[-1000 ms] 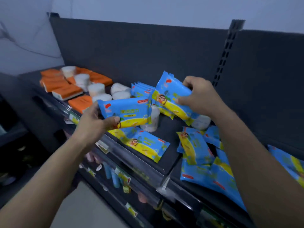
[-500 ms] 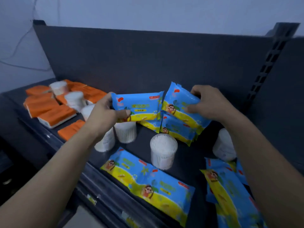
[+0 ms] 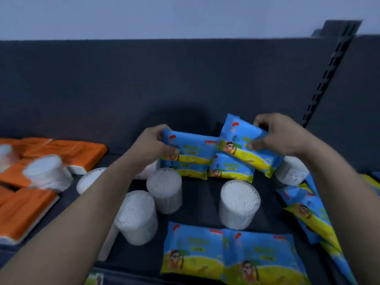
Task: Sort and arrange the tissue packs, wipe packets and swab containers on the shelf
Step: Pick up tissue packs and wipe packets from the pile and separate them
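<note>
My left hand (image 3: 151, 146) grips one blue-and-yellow wipe packet (image 3: 191, 148) by its left end, level above the row at the back. In my right hand (image 3: 281, 136) is a second wipe packet (image 3: 244, 149), tilted down to the right. Beneath them more wipe packets (image 3: 230, 168) stand on edge against the dark back panel. Round white swab containers (image 3: 238, 202) stand on the shelf in the middle, one of them (image 3: 164, 188) just under my left wrist. Orange tissue packs (image 3: 67, 151) lie flat at the left.
A joined pair of wipe packets (image 3: 230, 254) lies flat at the shelf's front edge. Several more wipe packets (image 3: 308, 212) are heaped at the right. A swab container (image 3: 44, 171) rests on the tissue packs. A slotted upright (image 3: 329, 75) rises at the back right.
Both hands have carried their packets toward the back panel, closer over the standing row. The view has swung nearer and lower, so the swab containers now show in front.
</note>
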{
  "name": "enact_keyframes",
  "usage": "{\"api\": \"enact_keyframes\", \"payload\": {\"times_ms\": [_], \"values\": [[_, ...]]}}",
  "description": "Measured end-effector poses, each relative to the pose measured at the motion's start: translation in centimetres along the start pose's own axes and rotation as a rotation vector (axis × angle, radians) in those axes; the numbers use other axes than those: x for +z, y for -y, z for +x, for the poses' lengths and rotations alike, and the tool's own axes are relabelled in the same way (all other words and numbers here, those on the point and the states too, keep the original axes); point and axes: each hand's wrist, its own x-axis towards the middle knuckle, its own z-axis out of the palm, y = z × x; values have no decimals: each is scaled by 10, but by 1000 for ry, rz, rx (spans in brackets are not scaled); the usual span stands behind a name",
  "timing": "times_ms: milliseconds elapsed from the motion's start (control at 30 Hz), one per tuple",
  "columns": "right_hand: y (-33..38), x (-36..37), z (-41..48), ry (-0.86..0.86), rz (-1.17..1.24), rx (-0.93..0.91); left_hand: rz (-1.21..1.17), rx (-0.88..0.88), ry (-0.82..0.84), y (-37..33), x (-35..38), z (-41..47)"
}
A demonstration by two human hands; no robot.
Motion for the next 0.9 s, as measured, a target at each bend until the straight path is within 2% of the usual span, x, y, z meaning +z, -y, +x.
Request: {"api": "enact_keyframes", "payload": {"times_ms": [100,200,300,600,767,900], "values": [[5,10,-3,49,-28,24,32,-13,97,9,-2,8],[7,22,-2,101,-112,31,67,-36,120,20,-3,14],[4,32,1,164,-184,60,160,-65,108,30,-2,18],[-2,65,13,311,-220,32,761,6,123,31,5,21],[-1,68,12,357,-306,3,890,-28,31,31,1,16],[1,68,11,322,-394,-15,932,-60,15,27,0,17]]}}
